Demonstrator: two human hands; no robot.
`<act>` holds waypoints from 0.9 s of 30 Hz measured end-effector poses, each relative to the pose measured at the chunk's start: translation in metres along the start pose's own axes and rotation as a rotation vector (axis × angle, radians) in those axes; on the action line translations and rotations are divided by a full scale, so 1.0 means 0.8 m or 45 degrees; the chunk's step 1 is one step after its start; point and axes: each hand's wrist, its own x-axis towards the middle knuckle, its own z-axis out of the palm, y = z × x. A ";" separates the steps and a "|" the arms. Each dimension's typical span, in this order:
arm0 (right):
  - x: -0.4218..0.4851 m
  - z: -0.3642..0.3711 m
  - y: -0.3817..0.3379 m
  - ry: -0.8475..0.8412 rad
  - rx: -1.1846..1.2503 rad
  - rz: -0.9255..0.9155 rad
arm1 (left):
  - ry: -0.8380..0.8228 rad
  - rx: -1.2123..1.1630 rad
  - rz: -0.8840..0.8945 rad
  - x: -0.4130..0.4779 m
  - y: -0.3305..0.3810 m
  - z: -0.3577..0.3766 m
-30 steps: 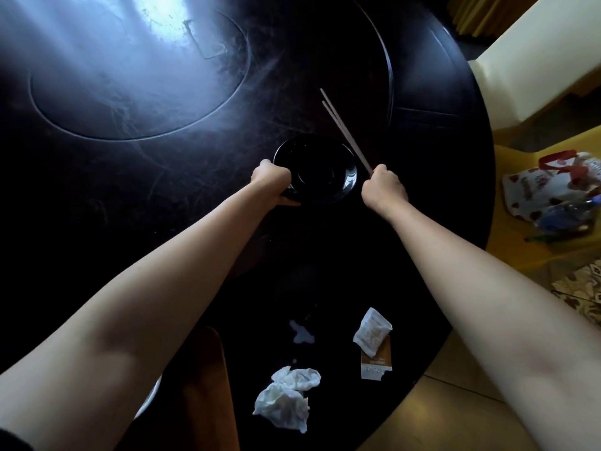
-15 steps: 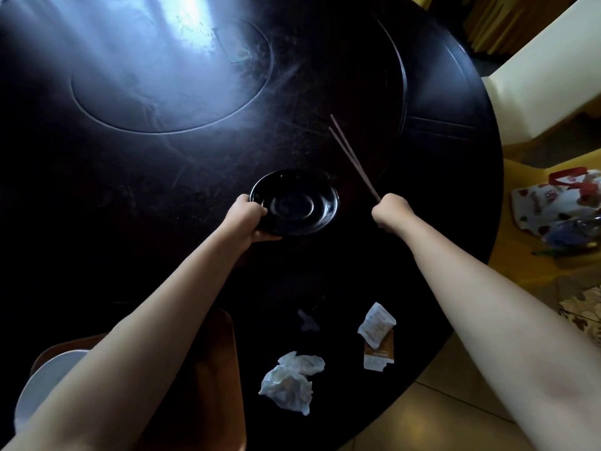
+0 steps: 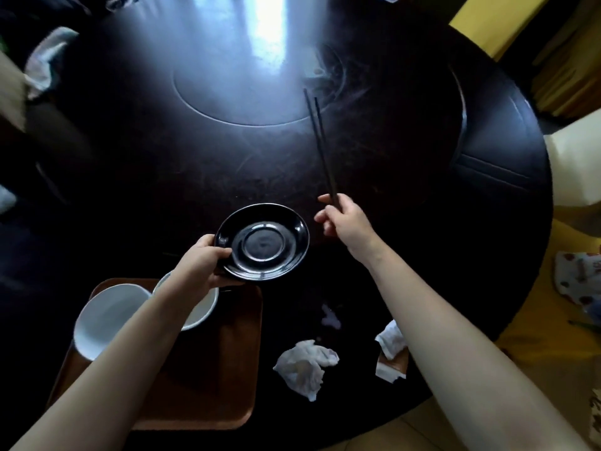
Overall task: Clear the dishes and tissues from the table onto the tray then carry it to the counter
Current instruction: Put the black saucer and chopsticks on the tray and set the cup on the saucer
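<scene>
Nearest the camera, a brown tray point(image 3: 208, 379) sits at the near left edge of the round dark surface point(image 3: 406, 177). Two white bowls are on it: a larger bowl point(image 3: 104, 317) at the tray's left, tilted, and a second bowl point(image 3: 203, 309) just beside it, largely hidden by the left forearm.

To the right of the tray, on the surface, lies a crumpled tissue point(image 3: 304, 367). Near it on the right lie a smaller white wrapper point(image 3: 390, 340) and a torn brown-and-white packet point(image 3: 392, 369), touching one another. A small pale smear point(image 3: 330, 317) marks the surface between tissue and plate.

Further out, the left hand point(image 3: 203, 262) holds a black plate point(image 3: 263, 242) by its near left rim, thumb on top, fingers beneath; the grip is pinched on the rim. The plate sits above the tray's far edge.

The right hand point(image 3: 346, 219) is closed in a grip around a pair of dark chopsticks point(image 3: 320, 141), which point away toward the surface's centre.
</scene>
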 end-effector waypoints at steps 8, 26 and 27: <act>0.043 0.091 -0.025 -0.224 0.490 0.068 | 0.120 -0.038 0.021 -0.004 0.018 -0.054; 0.101 0.123 -0.017 -0.204 0.364 -0.275 | 0.170 -0.098 -0.038 0.031 0.028 -0.100; 0.101 0.123 -0.018 -0.138 0.334 -0.283 | 0.166 -0.097 -0.038 0.031 0.028 -0.099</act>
